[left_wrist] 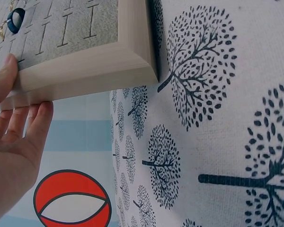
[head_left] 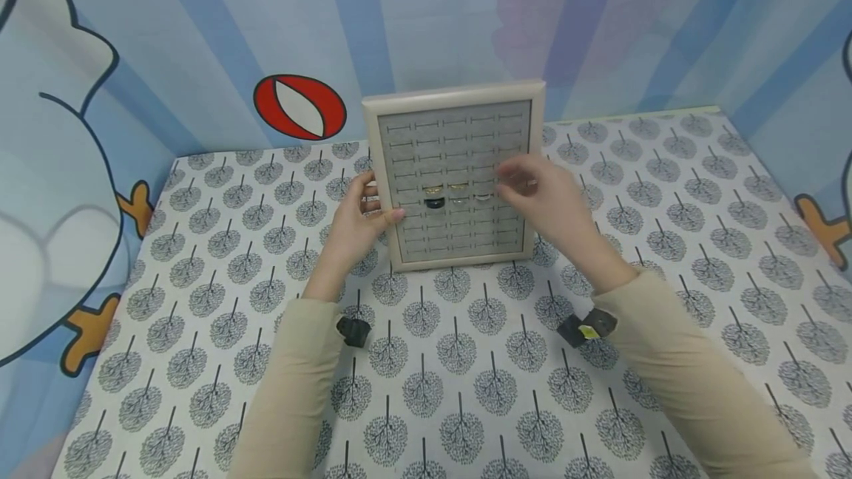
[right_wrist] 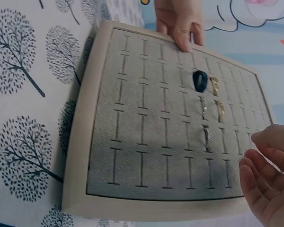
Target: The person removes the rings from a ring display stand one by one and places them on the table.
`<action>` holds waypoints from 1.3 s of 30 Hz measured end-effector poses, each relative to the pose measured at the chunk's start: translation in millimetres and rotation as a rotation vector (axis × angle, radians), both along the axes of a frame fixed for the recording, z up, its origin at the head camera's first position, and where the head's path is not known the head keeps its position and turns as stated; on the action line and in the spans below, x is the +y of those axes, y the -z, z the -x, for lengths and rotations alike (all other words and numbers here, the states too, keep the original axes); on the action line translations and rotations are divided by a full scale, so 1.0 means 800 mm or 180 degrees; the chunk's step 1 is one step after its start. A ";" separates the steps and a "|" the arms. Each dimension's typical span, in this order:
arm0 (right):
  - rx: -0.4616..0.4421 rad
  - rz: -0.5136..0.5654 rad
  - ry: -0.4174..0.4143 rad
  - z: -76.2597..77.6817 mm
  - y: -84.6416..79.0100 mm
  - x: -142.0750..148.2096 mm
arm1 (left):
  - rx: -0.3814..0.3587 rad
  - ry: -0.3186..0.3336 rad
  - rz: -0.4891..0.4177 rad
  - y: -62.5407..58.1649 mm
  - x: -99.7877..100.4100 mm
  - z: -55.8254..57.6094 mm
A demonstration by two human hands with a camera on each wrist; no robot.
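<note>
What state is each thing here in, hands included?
Ring board: tilted up, gripped at one side
Dark ring: set in a slot
Two gold rings: set in slots
Two silver rings: set in slots
Left hand: gripping the board's left edge
Right hand: fingers bent by the board's right side; whether holding anything, unclear
Tablecloth: spread out

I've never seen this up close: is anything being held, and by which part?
The left hand holds the frame by its left side, thumb on the front. Whether the right hand holds anything cannot be told.
</note>
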State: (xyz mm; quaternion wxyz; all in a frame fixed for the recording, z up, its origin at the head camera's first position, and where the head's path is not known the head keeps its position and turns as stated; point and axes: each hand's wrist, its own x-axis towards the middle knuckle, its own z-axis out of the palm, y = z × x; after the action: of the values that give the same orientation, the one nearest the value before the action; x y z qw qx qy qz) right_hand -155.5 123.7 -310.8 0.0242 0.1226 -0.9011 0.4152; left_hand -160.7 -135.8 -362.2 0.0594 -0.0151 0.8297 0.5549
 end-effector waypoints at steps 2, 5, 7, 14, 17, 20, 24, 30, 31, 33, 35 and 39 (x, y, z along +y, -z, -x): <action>0.0036 -0.0094 -0.0025 0.000 0.003 -0.004 | -0.0011 -0.0005 0.0003 0.000 0.000 0.000; 0.0140 -0.0233 -0.0093 0.000 0.009 -0.009 | -0.0013 0.0001 -0.0004 0.000 0.000 0.000; 0.0171 -0.0323 -0.0118 0.000 0.013 -0.011 | -0.0014 0.0000 -0.0008 0.001 0.000 0.000; 0.0204 -0.0518 -0.0165 0.003 0.023 -0.016 | -0.0017 0.0009 -0.0029 0.000 0.000 -0.002; 0.0304 -0.0686 -0.0151 0.002 0.025 -0.020 | -0.0011 0.0015 -0.0021 0.000 -0.001 -0.002; 0.0395 -0.0811 -0.0127 0.001 0.028 -0.024 | -0.0005 0.0029 -0.0014 0.000 -0.001 -0.001; 0.0485 -0.0865 -0.0122 0.001 0.031 -0.028 | 0.0007 0.0032 -0.0012 0.000 -0.001 0.000; 0.0614 -0.0895 -0.0158 0.000 0.032 -0.032 | 0.0033 0.0035 0.0003 0.000 -0.002 0.001; 0.0620 -0.0888 -0.0153 0.000 0.032 -0.032 | 0.0036 0.0037 0.0001 0.000 -0.002 0.001; 0.0598 -0.0840 -0.0152 0.001 0.033 -0.032 | 0.0033 0.0037 0.0001 0.000 -0.003 0.001; 0.0564 -0.0788 -0.0141 0.002 0.035 -0.032 | 0.0028 0.0040 -0.0004 0.001 -0.003 0.001; 0.0526 -0.0737 -0.0107 0.003 0.037 -0.032 | 0.0009 0.0039 -0.0027 0.002 -0.003 0.000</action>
State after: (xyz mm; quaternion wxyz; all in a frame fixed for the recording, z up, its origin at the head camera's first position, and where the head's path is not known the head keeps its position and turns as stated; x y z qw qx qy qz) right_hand -157.6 98.5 -340.1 0.0771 0.1734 -0.9358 0.2972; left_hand -160.9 -138.3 -363.8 0.0617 -0.0090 0.8275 0.5581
